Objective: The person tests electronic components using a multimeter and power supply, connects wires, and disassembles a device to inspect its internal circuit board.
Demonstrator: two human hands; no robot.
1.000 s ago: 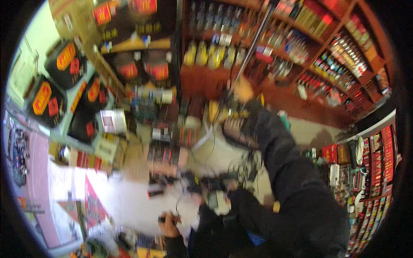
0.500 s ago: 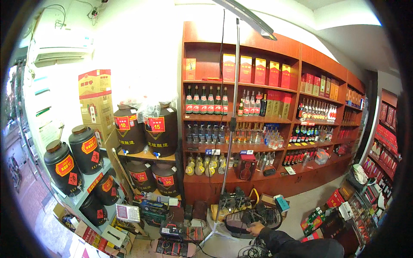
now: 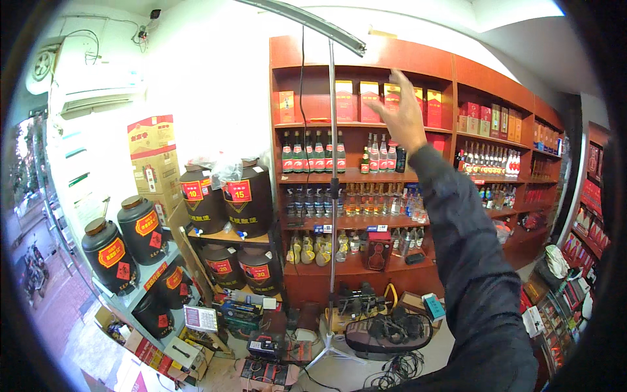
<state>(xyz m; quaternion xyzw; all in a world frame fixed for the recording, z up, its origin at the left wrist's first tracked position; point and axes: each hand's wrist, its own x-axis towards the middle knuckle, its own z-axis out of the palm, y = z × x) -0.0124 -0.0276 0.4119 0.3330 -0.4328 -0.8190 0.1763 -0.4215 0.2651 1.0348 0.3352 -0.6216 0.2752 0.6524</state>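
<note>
My right hand (image 3: 403, 114), in a dark sleeve from the lower right, is raised before red-and-yellow boxes (image 3: 346, 101) on the top shelf. Its thumb and fingers are apart and it holds nothing. Left of it stands a metal pole (image 3: 332, 255) on spread legs; whether they touch the floor evenly I cannot tell. Above, a long dark light bar (image 3: 304, 26) slants toward the pole, with a black cord (image 3: 302, 78) hanging nearby. At the pole's foot lies an open dark bag (image 3: 385, 334) holding black gear. My left hand is out of view.
A wooden shelving unit (image 3: 424, 62) holds bottles and boxes. Dark jars (image 3: 251, 196) stand on racks at the left, near stacked cartons (image 3: 153, 153). Tool cases (image 3: 261, 346) and coiled cables (image 3: 398, 372) lie on the floor. More crowded shelving (image 3: 588, 228) is at the right.
My right hand has risen from beside the bag to top-shelf height and opened out. The view has lifted from the floor to the shelves. My left hand, low in view earlier, has left it.
</note>
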